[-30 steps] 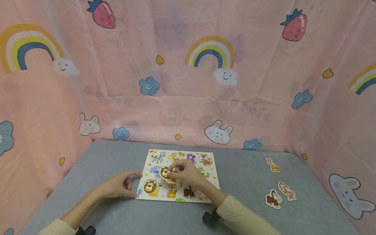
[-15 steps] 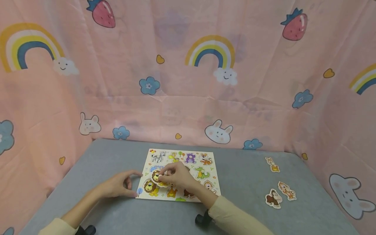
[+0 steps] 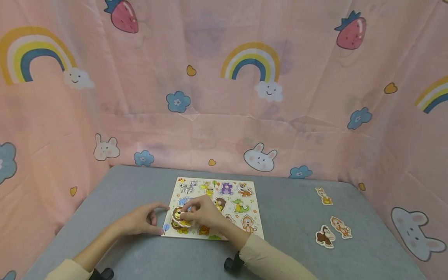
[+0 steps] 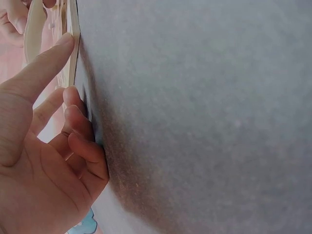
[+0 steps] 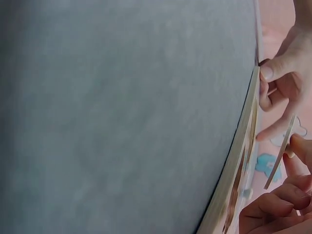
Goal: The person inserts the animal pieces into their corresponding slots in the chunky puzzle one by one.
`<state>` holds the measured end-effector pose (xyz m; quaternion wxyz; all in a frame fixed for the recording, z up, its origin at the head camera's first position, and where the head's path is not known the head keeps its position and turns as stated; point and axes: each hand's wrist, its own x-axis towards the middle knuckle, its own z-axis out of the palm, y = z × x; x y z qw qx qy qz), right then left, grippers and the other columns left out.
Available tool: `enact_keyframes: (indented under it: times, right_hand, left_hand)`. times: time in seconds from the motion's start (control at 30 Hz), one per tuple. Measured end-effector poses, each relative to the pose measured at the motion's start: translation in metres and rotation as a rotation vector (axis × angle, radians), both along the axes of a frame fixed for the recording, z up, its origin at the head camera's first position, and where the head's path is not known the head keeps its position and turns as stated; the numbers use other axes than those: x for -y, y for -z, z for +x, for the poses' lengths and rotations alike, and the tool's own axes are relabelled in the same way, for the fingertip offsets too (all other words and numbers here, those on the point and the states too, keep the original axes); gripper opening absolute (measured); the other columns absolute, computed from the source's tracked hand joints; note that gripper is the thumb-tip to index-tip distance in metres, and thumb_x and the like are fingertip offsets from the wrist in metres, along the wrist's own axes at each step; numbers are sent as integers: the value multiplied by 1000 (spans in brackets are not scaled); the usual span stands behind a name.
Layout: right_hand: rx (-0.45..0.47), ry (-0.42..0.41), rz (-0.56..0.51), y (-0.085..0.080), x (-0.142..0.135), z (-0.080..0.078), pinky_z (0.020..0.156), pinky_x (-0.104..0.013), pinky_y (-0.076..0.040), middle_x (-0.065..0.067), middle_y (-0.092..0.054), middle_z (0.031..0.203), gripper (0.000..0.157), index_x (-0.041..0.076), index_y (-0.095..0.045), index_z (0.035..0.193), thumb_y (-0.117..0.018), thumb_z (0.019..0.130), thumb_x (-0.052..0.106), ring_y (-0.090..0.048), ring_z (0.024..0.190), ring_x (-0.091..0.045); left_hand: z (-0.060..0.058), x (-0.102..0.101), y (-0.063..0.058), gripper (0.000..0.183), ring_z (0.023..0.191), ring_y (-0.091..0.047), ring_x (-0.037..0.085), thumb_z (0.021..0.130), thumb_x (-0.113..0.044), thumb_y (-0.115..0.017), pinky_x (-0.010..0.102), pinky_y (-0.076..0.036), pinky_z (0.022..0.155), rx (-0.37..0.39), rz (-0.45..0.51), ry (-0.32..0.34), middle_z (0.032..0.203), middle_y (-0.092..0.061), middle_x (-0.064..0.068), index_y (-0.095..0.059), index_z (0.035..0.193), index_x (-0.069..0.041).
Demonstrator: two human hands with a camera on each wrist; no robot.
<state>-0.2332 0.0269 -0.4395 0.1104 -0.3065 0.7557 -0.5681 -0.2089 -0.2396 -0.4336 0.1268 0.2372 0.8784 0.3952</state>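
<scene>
My right hand [image 3: 203,213] pinches a lion puzzle piece [image 3: 177,213] by its small knob. The lion piece is held tilted, close over the lion picture [image 3: 182,230] in the front left corner of the puzzle board [image 3: 258,207]. In the right wrist view the piece [image 5: 280,155] shows edge-on, above the board's surface. The thumb and index finger of my left hand [image 3: 141,221] touch the board's left edge, spread apart, the other fingers loosely bent. My right hand hides part of the board's middle.
Three loose animal pieces lie on the grey table [image 3: 290,217] to the right: a kangaroo [image 3: 325,197], a monkey [image 3: 341,228] and a dark brown ape [image 3: 325,237]. A pink printed curtain [image 3: 210,132] stands behind the table and along its sides.
My right hand has carried the lion piece left and toward the front, from the board's middle to over the lion picture. My left hand has stayed at the board's left edge.
</scene>
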Motion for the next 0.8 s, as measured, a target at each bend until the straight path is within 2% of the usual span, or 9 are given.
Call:
enact_keyframes:
  times: [0.2,0.4,0.63,0.8]
  right_hand:
    - [76,63,-16,1,9,6,45,-22,-29,2,-46,56,7,-1,-78,92,-79,87,4,-34,48,-7]
    - [82,52,-23,2,12,10,44,-21,-33,2,-44,53,8,-5,-76,92,-78,87,1,-37,43,-5]
    - [55,127,37,3,16,10,41,-21,-28,4,-44,50,5,4,-77,83,-81,84,2,-33,42,-3]
    - [48,155,88,4,17,11,40,-21,-27,5,-45,49,6,5,-77,81,-82,83,4,-32,41,-3]
  left_hand:
    - [0,0,-1,67,64,-51,12,80,-19,-89,26,-41,57,-1,2,4,76,-57,0,-56,136,-1]
    - [0,1,0,67,63,-50,13,79,-19,-89,26,-41,57,5,3,0,76,-57,0,-57,136,-3]
    - [1,1,0,68,64,-50,13,80,-20,-89,27,-41,58,0,3,1,76,-57,0,-57,136,-2]
    - [1,1,-1,68,64,-50,13,80,-20,-88,27,-42,59,-3,6,5,75,-58,0,-56,136,-1]
